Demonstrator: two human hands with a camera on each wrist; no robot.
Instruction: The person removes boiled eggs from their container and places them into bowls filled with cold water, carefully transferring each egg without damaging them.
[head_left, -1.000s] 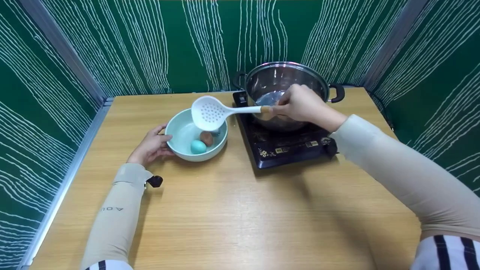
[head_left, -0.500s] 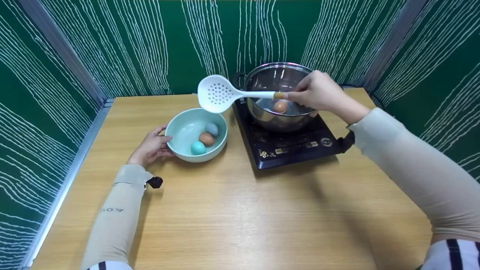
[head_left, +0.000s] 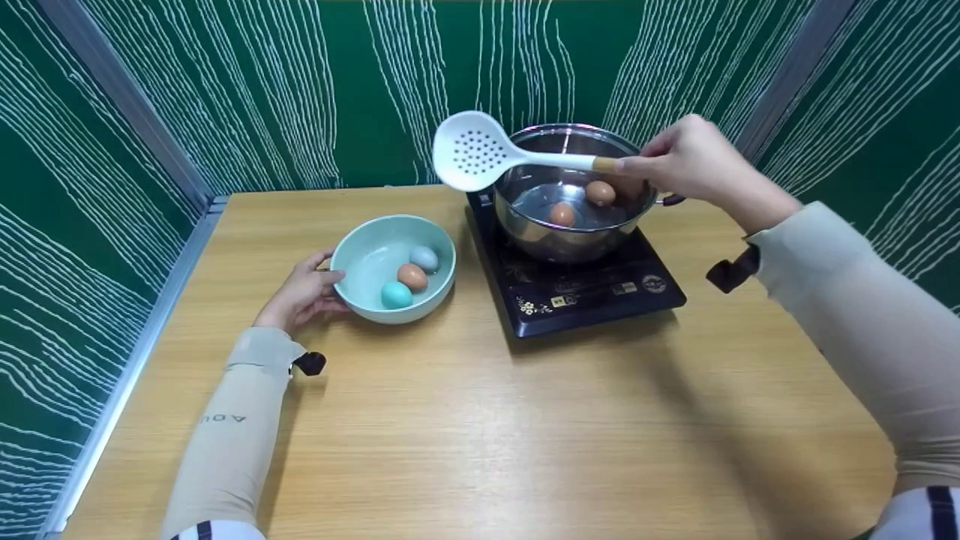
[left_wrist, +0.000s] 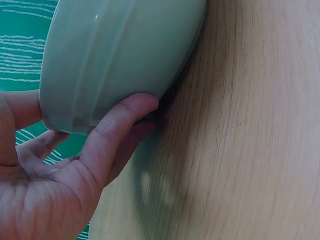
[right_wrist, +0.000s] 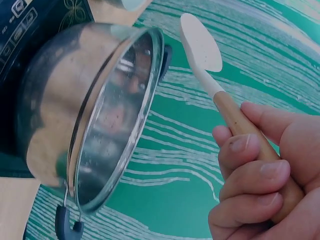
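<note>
So the white slotted spoon (head_left: pixel 517 156) is up in the air at the pot's left side, perforated head pointing left, stem running across in front of the pot's opening. The right hand (head_left: pixel 694 165) has its fingers wrapped round the wooden handle, and the butt end disappears into the palm, even in the right wrist view.

The steel pot (head_left: pixel 568 246) has two brown eggs in it, a front one (head_left: pixel 562 215) and a back one (head_left: pixel 600 193). Can't make out whether the shine down there is water or bare metal, and from the right wrist the inside is just murky blobs. The pot's left handle is behind the spoon head, and the right hand covers most of the other one. Pot's sitting on a black induction cooker (head_left: pixel 589 311).

Left of that, the left hand (head_left: pixel 304 292) is gripping the edge of a pale green bowl (head_left: pixel 371 259), which is cropped in the left wrist view. In it: a turquoise egg (head_left: pixel 396 295), a brown egg (head_left: pixel 412 277) and a grey-blue egg (head_left: pixel 424 259).

Wood table (head_left: pixel 465 420) underneath, green wall (head_left: pixel 397 90) behind. Lettering on the left sleeve (head_left: pixel 232 427) is only partly readable.
</note>
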